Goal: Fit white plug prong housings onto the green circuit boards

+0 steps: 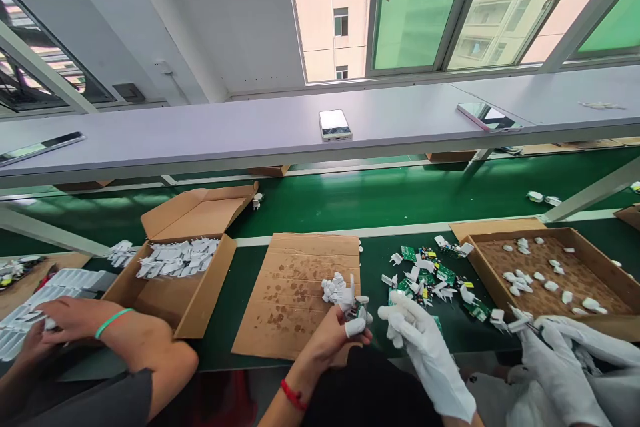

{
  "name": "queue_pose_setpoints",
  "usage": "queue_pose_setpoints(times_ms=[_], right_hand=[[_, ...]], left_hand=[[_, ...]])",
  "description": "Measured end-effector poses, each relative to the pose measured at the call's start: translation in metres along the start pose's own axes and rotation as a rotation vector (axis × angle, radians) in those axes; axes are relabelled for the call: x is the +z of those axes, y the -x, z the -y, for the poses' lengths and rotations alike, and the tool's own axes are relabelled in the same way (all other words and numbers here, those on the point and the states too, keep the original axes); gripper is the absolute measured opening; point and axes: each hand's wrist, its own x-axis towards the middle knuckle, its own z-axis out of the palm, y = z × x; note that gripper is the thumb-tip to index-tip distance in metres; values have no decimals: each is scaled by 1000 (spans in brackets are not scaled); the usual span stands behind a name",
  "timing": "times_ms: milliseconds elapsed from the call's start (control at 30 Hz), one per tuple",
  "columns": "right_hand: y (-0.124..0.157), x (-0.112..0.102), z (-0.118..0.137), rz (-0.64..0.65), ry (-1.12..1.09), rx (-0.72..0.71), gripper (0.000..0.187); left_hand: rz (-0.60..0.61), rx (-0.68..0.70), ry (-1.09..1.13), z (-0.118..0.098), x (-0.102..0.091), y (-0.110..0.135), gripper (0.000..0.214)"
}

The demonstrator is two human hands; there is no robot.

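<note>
My left hand (327, 337), bare with a red band at the wrist and a white cover on one fingertip, is closed around a white plastic piece with a small circuit board (361, 310). To its right is my right hand (417, 340) in a white glove, its fingers curled together; whatever they hold, if anything, is hidden. A pile of small white parts (336, 288) lies just behind my left hand on a stained cardboard sheet (285, 294). Beyond my right hand, green circuit boards with white plastic pieces (425, 274) are heaped on the green bench.
At left, a co-worker's bare hands (75, 320) work over a white tray (55, 287), beside a carton of white pieces (183, 257). At right, another person's gloved hands (560, 347) are near a shallow box (615, 274) of white parts. A shelf (250, 127) carrying phones spans behind.
</note>
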Motion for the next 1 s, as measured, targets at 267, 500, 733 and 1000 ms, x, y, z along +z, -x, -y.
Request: queue_pose_setpoints(times_ms=[267,500,733,1000], right_hand=[[14,43,35,300,-38,-105,40],[13,47,62,14,-59,-132,35],[13,40,78,185,248,-361,35],[9,46,85,441,267,-457,28]], left_hand=[[-197,396,-691,-41,12,15,63],[37,467,-979,-56,24,48,68],[205,431,-880,-59,24,61,91],[227,454,-755,-60,22,71,98]])
